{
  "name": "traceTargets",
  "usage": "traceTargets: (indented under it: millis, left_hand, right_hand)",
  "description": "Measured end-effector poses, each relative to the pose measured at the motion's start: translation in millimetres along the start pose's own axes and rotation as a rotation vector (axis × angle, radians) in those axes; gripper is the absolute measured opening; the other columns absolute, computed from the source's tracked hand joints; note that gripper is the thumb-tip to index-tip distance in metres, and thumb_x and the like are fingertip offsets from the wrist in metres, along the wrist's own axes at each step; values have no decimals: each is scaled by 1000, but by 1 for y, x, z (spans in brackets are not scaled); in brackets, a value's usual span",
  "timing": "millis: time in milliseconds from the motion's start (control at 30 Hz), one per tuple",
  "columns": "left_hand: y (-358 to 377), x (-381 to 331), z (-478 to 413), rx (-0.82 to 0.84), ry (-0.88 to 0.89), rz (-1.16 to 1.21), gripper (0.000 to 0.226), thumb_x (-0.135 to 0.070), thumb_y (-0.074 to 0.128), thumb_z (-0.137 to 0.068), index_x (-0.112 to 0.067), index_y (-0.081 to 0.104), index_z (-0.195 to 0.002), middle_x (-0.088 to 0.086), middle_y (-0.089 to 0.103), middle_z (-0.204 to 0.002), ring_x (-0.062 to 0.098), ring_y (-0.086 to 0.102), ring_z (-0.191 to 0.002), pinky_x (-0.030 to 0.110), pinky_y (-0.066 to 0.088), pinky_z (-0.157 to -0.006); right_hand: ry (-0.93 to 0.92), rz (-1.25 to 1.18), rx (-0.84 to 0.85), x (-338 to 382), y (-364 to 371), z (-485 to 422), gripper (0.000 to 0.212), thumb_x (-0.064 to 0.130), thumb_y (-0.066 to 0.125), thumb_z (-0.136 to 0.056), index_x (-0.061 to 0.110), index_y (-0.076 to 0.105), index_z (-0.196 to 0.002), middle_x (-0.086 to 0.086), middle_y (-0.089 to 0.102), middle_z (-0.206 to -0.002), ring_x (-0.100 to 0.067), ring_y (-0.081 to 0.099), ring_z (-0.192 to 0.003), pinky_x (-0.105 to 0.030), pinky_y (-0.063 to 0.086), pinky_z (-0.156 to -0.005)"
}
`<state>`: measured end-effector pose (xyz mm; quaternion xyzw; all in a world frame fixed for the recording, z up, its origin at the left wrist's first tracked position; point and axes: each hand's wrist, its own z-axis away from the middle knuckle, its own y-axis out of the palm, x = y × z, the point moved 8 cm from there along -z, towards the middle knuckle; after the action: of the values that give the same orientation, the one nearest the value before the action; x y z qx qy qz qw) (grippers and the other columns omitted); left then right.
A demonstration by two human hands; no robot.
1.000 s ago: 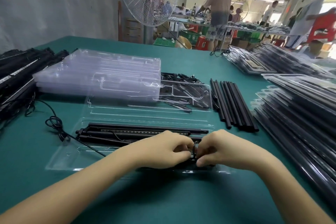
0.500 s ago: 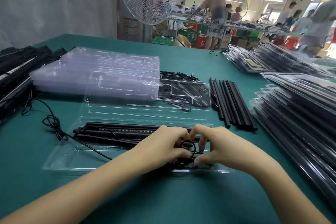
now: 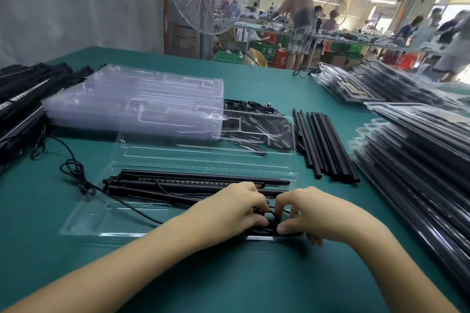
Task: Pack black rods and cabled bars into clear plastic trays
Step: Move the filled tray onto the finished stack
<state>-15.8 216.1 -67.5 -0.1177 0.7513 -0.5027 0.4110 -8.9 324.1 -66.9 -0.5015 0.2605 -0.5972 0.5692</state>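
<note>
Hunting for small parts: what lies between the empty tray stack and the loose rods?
Head view: a heap of small black parts, partly under the open tray.

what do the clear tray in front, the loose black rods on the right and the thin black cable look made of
Clear moulded tray: thin see-through plastic, glossy; the green table shows through and edges glint.
Loose black rods: matte black, straight; plastic or coated metal, unclear.
Thin black cable: flexible, probably rubbery sheath; it lies in loose loops.

left hand [image 3: 229,208] and right hand [image 3: 314,213] side by side, nearly touching, fingers curled, fingertips pinching
</note>
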Motion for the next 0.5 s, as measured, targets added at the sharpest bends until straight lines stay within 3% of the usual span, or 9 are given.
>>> traceTargets:
  millis: [100,267,400,500]
  left_hand:
    - [0,4,0,8,-26,58,40,-36,64,-88,-26,55,-126,-14,43,-98,-2,48,-80,15,40,-84]
    - [-4,6,-2,18,-49,137,35,-34,73,-80,-22,67,-112,-19,50,-83,-9,53,-71,2,39,-69]
    - [-5,1,-2,33,-25,130,32,-34,75,-79,-22,70,-108,-20,52,-80,-11,54,-69,5,41,-68]
    - [-2,-3,-1,79,-1,38,31,-31,66,-87,-21,67,-117,-9,54,-96,0,55,-77,13,41,-76]
  right_hand:
    - [-20,-17,-1,-2,2,-1,15,27,67,-83,27,56,-94,0,63,-76,-14,59,-48,-28,51,-52]
    - [-91,-125,80,-9,-1,-1,29,8,67,-81,35,58,-86,6,60,-73,-9,59,-52,-29,53,-61]
    - [-108,-243,89,-11,-3,-7,31,2,73,-74,32,63,-77,5,60,-75,-10,57,-52,-21,47,-51]
    - [-119,-182,58,-13,-5,-9,30,15,82,-66,36,64,-74,13,62,-69,4,54,-55,-12,40,-50]
